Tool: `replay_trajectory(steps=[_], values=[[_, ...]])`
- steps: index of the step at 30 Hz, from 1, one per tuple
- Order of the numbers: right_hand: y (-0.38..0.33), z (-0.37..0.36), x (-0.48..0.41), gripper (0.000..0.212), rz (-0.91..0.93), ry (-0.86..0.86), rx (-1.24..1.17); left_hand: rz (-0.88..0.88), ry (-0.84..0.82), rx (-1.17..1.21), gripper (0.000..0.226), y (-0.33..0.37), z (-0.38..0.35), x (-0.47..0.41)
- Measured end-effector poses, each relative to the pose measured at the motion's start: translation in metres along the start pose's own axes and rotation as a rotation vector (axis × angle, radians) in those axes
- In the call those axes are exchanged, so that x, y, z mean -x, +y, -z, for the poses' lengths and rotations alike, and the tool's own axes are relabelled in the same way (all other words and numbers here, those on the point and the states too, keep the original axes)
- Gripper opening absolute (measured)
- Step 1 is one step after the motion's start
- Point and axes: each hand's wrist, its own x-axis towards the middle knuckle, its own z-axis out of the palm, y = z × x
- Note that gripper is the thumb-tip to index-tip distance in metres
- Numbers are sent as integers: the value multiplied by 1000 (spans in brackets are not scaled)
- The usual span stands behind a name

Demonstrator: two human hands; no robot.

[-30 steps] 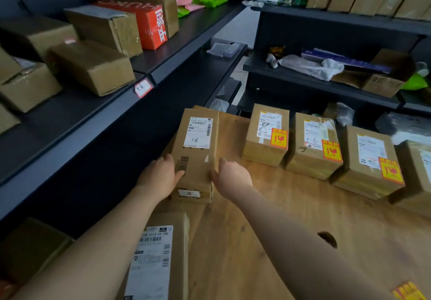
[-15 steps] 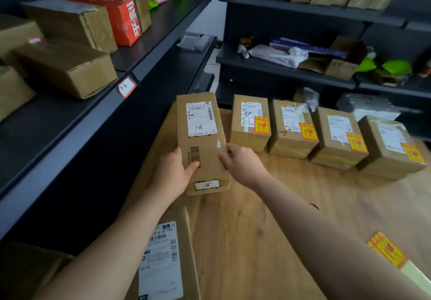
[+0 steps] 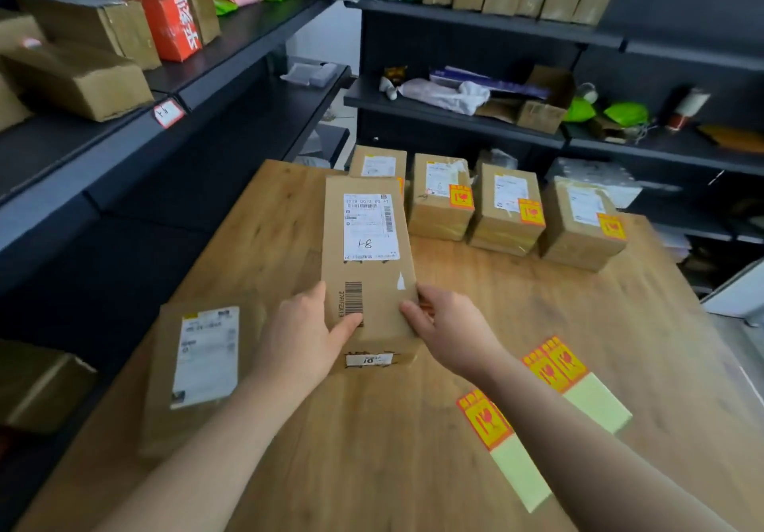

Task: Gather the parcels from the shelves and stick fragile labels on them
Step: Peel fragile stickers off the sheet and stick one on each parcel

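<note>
Box (image 3: 368, 250), long and brown with white paper on top, lies mid table (image 3: 372, 469); my left hand (image 3: 299, 337) and right hand (image 3: 452, 335) grip its sides. Four small boxes (image 3: 506, 209), I think, at the table's back; two sticker strips (image 3: 481, 422) on its right.

The left hand (image 3: 302, 339) and right hand (image 3: 452, 335) are bare. The left forearm (image 3: 198, 461) and right forearm (image 3: 587, 457) are bare too, uncovered down to the frame's lower edge.
</note>
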Motion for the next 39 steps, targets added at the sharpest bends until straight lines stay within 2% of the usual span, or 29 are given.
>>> replay_trajectory(steps=[10,19,24,29,32,36,39], values=[[58,-24,108,31,-43,-87,40,97,-92,17,47,21,-57,112],[57,-43,136,32,-97,-118,64,153,-134,6,58,25,-64,140],[53,-48,134,34,-144,-131,82,171,-145,-2,52,20,-65,138],[51,-47,135,37,-172,-146,99,154,-178,-70,34,15,-65,136],[48,-42,136,40,-182,-159,123,140,-188,-68,39,15,-66,134],[52,-24,136,43,-153,-106,165,39,-173,-176,59,19,-66,126],[74,-5,137,41,-155,-55,199,-78,-125,-248,49,36,-68,119]])
